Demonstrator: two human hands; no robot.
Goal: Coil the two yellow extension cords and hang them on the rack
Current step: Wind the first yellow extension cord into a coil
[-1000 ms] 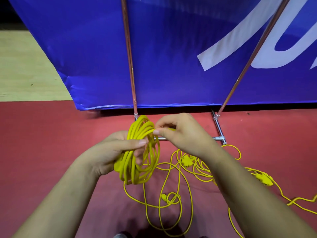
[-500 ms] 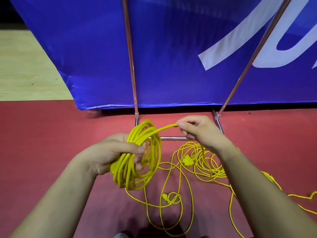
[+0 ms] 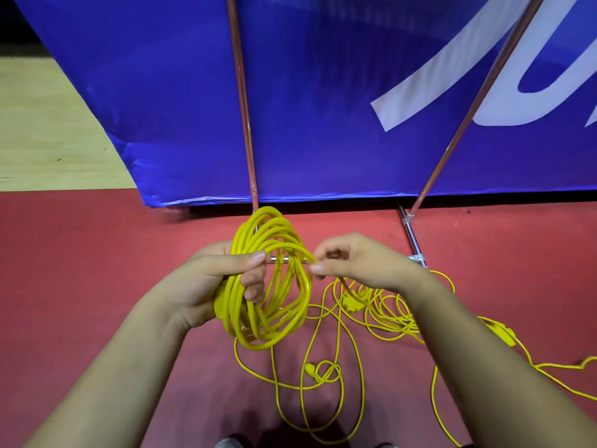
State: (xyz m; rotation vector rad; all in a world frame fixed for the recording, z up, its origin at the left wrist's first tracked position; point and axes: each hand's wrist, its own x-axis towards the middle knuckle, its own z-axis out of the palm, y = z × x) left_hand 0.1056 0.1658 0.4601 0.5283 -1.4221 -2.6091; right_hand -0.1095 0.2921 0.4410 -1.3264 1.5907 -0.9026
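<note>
My left hand (image 3: 216, 282) grips a thick coil of yellow extension cord (image 3: 274, 305), thumb over the top strands and fingers through the loop. Just right of the coil, my right hand (image 3: 352, 263) pinches a strand of the same cord between thumb and fingertips. Loose yellow cord (image 3: 326, 370) trails in loops on the red floor below the coil. A second tangle of yellow cord (image 3: 384, 315) with a plug lies under my right forearm. The metal rack's uprights (image 3: 242, 101) rise in front of a blue banner.
The rack's base bars (image 3: 412, 237) lie on the red floor (image 3: 80, 270) just beyond my hands. A blue banner (image 3: 323, 92) hangs behind the rack. More yellow cord (image 3: 549, 367) runs off to the right. Pale wooden floor (image 3: 48, 130) shows at far left.
My right hand drew a strand out to the right, then came back to the coil, laying another loop onto it. My left hand stayed put, gripping the coil.
</note>
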